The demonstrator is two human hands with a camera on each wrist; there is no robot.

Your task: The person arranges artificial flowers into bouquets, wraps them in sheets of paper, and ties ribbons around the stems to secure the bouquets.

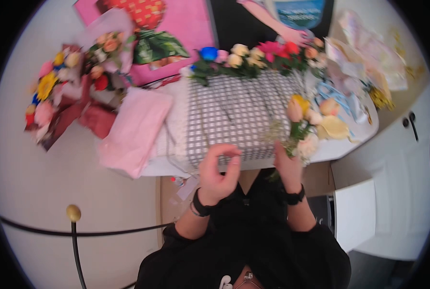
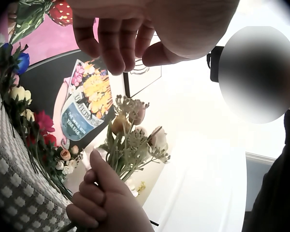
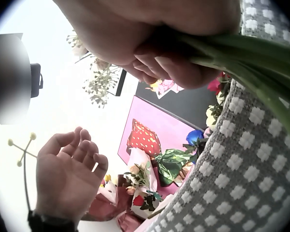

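Observation:
My right hand [image 1: 288,167] grips a small bunch of flowers [image 1: 297,131] by its green stems [image 3: 261,72]. The bunch has peach and pale blooms and fine sprigs of filler [image 2: 130,140], its heads pointing up and away from me. To the left, my left hand [image 1: 219,174] hangs in front of the table's near edge, holding nothing. Its fingers are loosely bent, thumb apart from them, as the right wrist view also shows. A pale yellow flower [image 1: 334,128] appears just right of the bunch.
A grey-and-white checked cloth [image 1: 234,111] covers the middle of the table. Along its back lie several loose stemmed flowers [image 1: 239,49]. Folded pink cloth or paper [image 1: 140,127] and wrapped bouquets [image 1: 46,86] are left; blue ribbon [image 1: 333,91] and crinkled wrapping [image 1: 364,48] are right.

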